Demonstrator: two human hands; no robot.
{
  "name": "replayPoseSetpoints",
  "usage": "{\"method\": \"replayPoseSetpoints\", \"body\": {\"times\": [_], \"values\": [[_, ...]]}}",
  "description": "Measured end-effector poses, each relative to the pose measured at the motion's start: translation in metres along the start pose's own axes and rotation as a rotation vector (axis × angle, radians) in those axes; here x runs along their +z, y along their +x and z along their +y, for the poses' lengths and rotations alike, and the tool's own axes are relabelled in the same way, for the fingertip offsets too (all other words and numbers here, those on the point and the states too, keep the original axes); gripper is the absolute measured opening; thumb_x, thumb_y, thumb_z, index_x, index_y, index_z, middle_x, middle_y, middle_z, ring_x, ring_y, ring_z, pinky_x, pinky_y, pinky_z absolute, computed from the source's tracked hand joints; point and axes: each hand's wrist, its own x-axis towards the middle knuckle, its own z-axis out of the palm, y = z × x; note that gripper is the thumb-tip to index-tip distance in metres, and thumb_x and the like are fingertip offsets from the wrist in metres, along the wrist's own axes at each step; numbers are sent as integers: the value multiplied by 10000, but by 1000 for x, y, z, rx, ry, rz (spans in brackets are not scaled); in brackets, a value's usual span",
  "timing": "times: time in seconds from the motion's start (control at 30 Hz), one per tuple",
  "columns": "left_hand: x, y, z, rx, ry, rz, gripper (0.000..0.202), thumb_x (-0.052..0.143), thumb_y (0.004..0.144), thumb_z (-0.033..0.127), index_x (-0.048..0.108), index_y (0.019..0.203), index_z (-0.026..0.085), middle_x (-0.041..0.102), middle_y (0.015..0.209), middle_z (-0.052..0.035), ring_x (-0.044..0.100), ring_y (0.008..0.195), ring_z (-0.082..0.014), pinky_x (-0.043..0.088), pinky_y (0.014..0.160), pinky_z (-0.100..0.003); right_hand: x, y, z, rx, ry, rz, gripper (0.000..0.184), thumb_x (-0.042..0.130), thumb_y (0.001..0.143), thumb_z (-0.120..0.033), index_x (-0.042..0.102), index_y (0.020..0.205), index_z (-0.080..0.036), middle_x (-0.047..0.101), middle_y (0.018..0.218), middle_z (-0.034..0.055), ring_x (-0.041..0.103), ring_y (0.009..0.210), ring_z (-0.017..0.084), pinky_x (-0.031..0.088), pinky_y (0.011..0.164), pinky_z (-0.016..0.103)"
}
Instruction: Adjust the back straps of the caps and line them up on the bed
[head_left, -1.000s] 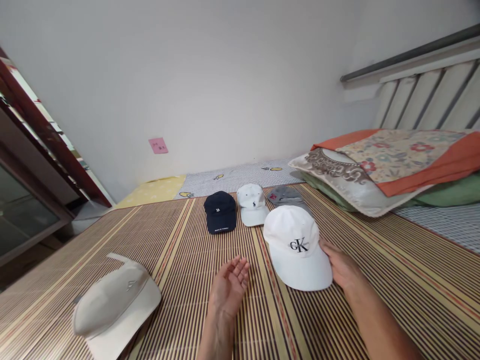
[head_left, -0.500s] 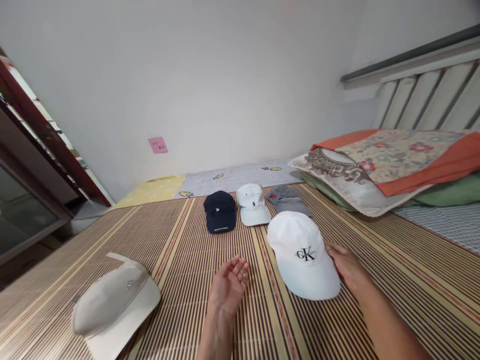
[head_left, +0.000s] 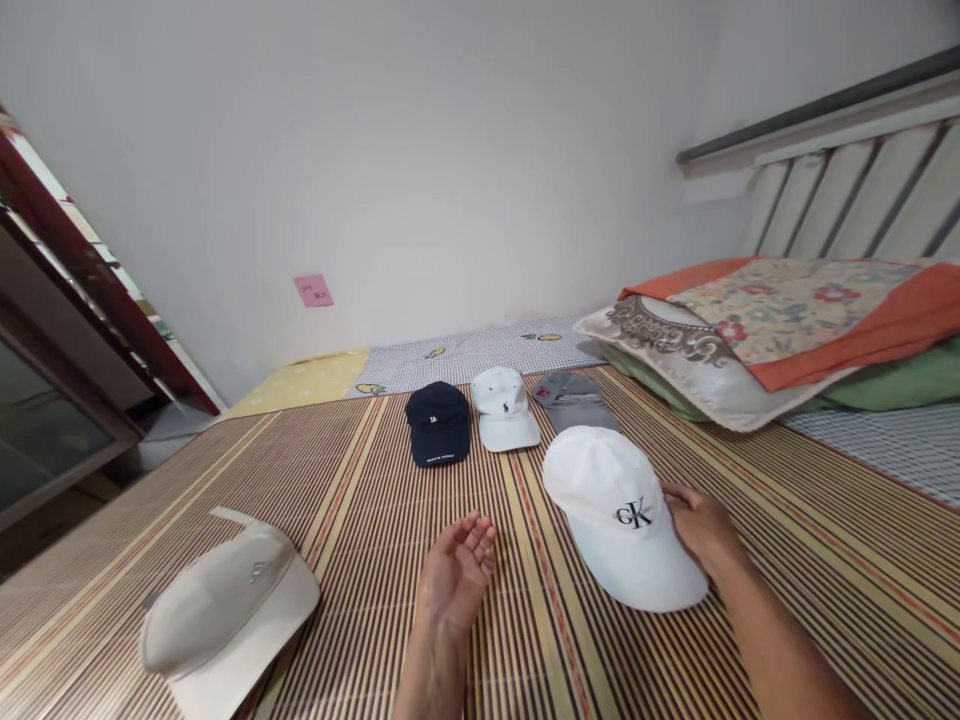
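Our right hand is grasping the CK cap by its side, on the right of the head view; some fingers are hiding behind the crown. Brim is pointing toward us and slightly right. Whether the cap is touching the striped mat or hovering, we are not managing to tell. Our left hand is staying released, palm turning up, fingers curling loosely over the mat, left of the CK cap.

Farther back, we are seeing three caps sitting in a row: navy cap, small white cap with a dark logo, grey cap. CK cap is partly covering the grey one from our angle. Beige cap is lying well apart at near left, brim facing lower right, strap sticking out behind.

Behind the row, checked sheet is running along the wall. At right, floral cloth with orange edges is lying over a white pillow.
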Motion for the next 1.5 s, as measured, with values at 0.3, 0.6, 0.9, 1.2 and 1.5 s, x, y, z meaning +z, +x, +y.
{"method": "replayPoseSetpoints", "body": {"times": [0.3, 0.6, 0.9, 1.2, 1.5], "values": [[4, -4, 0, 2, 12, 0, 190, 526, 1020, 125, 670, 897, 105, 739, 846, -105, 741, 747, -176, 563, 639, -238, -8, 5, 0, -64, -273, -35, 230, 589, 729, -163, 807, 729, -235, 825, 822, 110, 759, 833, 300, 542, 741, 360], [7, -6, -1, -4, 13, 13, 189, 528, 1013, 110, 674, 893, 102, 735, 838, -105, 742, 746, -174, 578, 638, -238, -7, 4, 2, -114, -315, -76, 186, 633, 734, -179, 801, 720, -256, 826, 807, 98, 769, 844, 302, 537, 707, 339], [5, -4, -4, -10, 13, 3, 193, 519, 1011, 117, 670, 892, 99, 736, 827, -109, 734, 728, -172, 570, 614, -232, -8, 4, 6, -145, -336, -107, 205, 602, 761, -175, 776, 685, -252, 822, 823, 96, 760, 849, 298, 533, 752, 352], [6, -2, -5, -23, 17, 19, 223, 508, 1015, 108, 663, 855, 115, 733, 814, -99, 743, 712, -169, 577, 617, -229, -9, 1, -4, -125, -337, -44, 232, 577, 805, -147, 796, 797, -223, 830, 902, 119, 765, 893, 300, 546, 774, 361], [7, -5, -6, -17, 28, 8, 179, 535, 1000, 96, 679, 894, 93, 736, 824, -111, 726, 722, -175, 566, 625, -238, -25, -6, -37, -202, -193, 209, 415, 462, 927, -323, 722, 1204, -156, 768, 1207, 189, 715, 1116, 344, 530, 1012, 466]]}}
